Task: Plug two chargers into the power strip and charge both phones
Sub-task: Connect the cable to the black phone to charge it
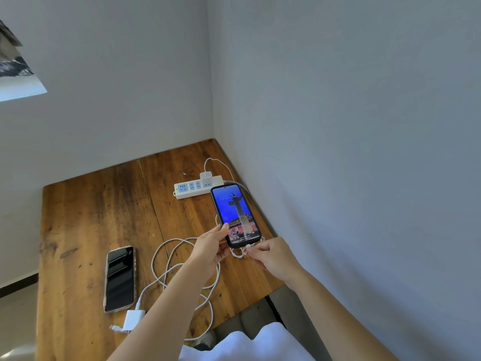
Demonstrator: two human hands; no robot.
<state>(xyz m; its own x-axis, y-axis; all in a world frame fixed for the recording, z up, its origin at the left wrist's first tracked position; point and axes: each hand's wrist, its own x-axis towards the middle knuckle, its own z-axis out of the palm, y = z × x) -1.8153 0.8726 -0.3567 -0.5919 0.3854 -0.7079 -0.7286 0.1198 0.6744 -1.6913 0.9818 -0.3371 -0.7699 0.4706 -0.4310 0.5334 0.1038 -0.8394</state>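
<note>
Head view: the left hand (212,246) grips the lit phone (235,215) by its lower left edge, holding it tilted above the table (86,204). The right hand (270,256) pinches the cable plug (248,246) at the phone's bottom end. One charger (205,175) sits in the power strip (194,187). The dark phone (119,278) and second charger (132,319) lie unplugged on the table.

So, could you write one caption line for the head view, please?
Left hand holds lit phone; right hand at its cable plug; second charger unplugged.

Brown wood-grain table (91,217), white power strip (182,195) with blue sockets, blue-screened black phone (235,214), white cables (166,256)
</note>
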